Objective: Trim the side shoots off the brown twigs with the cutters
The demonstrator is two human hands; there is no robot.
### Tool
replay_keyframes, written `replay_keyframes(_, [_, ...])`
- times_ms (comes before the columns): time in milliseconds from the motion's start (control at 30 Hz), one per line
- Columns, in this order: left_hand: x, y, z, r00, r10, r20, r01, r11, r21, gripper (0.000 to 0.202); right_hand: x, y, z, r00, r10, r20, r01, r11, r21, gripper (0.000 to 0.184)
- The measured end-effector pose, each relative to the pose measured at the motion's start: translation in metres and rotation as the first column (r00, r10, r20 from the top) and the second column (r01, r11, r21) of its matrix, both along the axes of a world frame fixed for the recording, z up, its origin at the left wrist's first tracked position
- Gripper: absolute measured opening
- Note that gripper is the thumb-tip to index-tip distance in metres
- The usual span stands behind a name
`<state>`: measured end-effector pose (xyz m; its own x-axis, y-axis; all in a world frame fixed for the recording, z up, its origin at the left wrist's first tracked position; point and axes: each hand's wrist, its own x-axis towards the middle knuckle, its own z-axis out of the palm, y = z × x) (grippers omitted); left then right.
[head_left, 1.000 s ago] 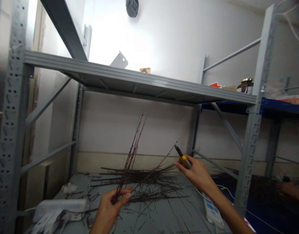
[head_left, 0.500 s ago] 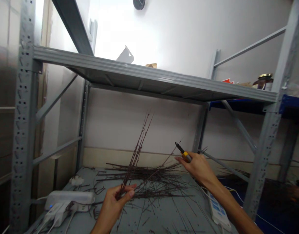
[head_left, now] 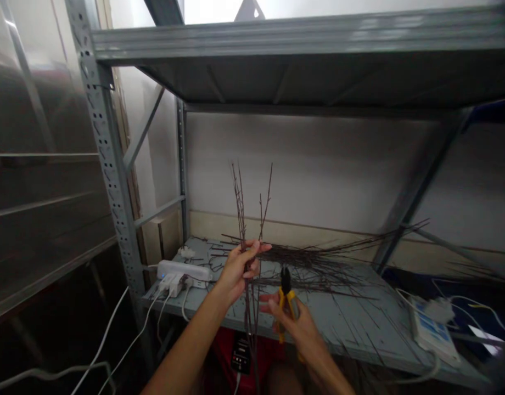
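Several thin dark twigs (head_left: 241, 211) stand roughly upright in my left hand (head_left: 238, 271), which is closed around them at mid-length. Their lower ends hang below the shelf's front edge. To the right, my right hand (head_left: 296, 323) grips yellow-handled cutting pliers (head_left: 287, 293), dark jaws pointing up. The fingers of that hand reach towards the lower stems; whether they touch them I cannot tell. Behind both hands a loose pile of twigs (head_left: 314, 256) lies across the grey shelf.
A white power strip (head_left: 184, 270) with plugs and cables sits at the shelf's left. Another power strip (head_left: 436, 329) lies on the right. The upper shelf beam (head_left: 277, 41) crosses overhead, and a perforated upright (head_left: 108, 164) stands left. Cut bits litter the grey shelf board (head_left: 318, 312).
My view has tipped downwards and closer. The twigs in my left hand now extend below it, and the pliers have come down from the upper right to beside the stems.
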<state>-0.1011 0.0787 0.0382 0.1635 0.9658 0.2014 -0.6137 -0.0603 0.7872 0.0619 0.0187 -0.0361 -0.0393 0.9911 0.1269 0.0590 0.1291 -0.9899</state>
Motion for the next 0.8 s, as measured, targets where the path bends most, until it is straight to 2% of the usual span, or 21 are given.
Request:
replay_keyframes(67, [0.007,0.006,-0.002,1.000,0.014,-0.007,-0.014,1.000,-0.001,0.038,-0.024,-0.016,-0.023,0.989,-0.004,-0.147,0.004,1.000,0.002,0.050])
replay_keyframes(133, [0.013,0.009,-0.007,0.998,0.061,-0.016,-0.061,0.998,0.012,0.039,-0.038,-0.023,-0.036,0.966,-0.089,-0.244,0.091,0.996,-0.005,0.047])
replay_keyframes(200, [0.017,0.008,-0.015,0.992,0.128,-0.024,-0.127,0.991,0.033,0.041,-0.042,-0.024,-0.044,0.927,-0.179,-0.329,0.176,0.984,-0.038,0.048])
replay_keyframes(300, [0.017,-0.004,-0.031,0.975,0.206,-0.083,-0.202,0.978,0.054,0.057,-0.037,-0.025,-0.053,0.870,-0.261,-0.417,0.255,0.964,-0.072,0.049])
replay_keyframes(400, [0.015,-0.025,-0.051,0.951,0.179,-0.253,-0.174,0.984,0.045,0.066,-0.026,-0.026,-0.059,0.850,-0.347,-0.397,0.347,0.935,-0.074,0.049])
replay_keyframes(500, [0.016,-0.045,-0.069,0.907,0.116,-0.404,-0.116,0.993,0.024,0.052,-0.018,-0.027,-0.063,0.845,-0.412,-0.340,0.408,0.909,-0.087,0.052])
replay_keyframes(600, [0.020,-0.058,-0.080,0.893,0.146,-0.426,-0.161,0.987,0.002,0.039,-0.015,-0.029,-0.069,0.832,-0.433,-0.346,0.420,0.900,-0.116,0.055])
replay_keyframes(700, [0.025,-0.064,-0.087,0.904,0.136,-0.404,-0.168,0.985,-0.044,0.038,-0.017,-0.032,-0.075,0.820,-0.438,-0.368,0.413,0.899,-0.148,0.055])
replay_keyframes(800, [0.028,-0.069,-0.092,0.891,0.170,-0.421,-0.197,0.980,-0.021,0.037,-0.019,-0.037,-0.079,0.803,-0.445,-0.397,0.398,0.896,-0.198,0.055])
